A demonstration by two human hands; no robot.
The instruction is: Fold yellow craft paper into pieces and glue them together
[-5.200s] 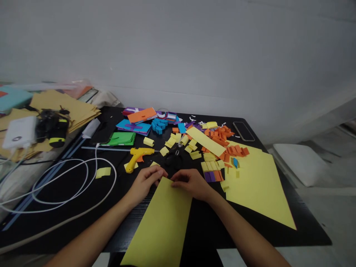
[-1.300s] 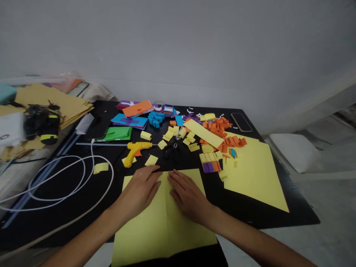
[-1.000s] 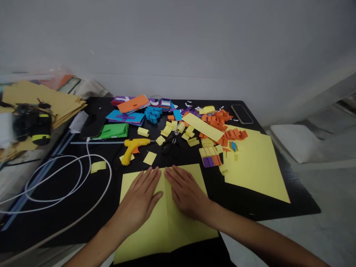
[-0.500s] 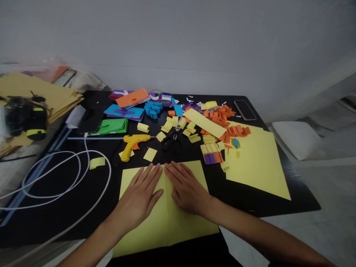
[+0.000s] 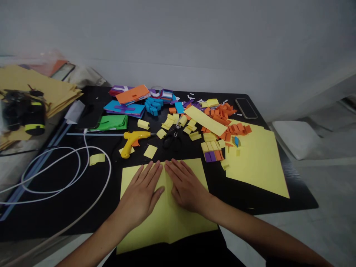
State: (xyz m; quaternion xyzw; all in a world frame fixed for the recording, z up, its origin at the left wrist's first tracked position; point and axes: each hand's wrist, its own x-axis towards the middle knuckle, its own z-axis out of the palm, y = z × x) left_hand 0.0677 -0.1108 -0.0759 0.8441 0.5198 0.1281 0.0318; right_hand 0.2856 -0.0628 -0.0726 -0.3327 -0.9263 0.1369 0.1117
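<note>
A big, pale grey wall (image 5: 178, 37) fills the far side. It is plain and smooth, with soft, even light on it. A black table (image 5: 251, 202) stands in front of the wall, with its far edge close to it. On the right, the floor (image 5: 328, 211) is light grey. A white cushion (image 5: 297, 139) lies there, near the table's right side.

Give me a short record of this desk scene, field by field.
left hand: palm down on yellow sheet
right hand: palm down on the same sheet, beside its centre crease
beyond sheet: glue gun, scissors
right side: second yellow sheet
left side: white cable, looped
surface: black table
</note>
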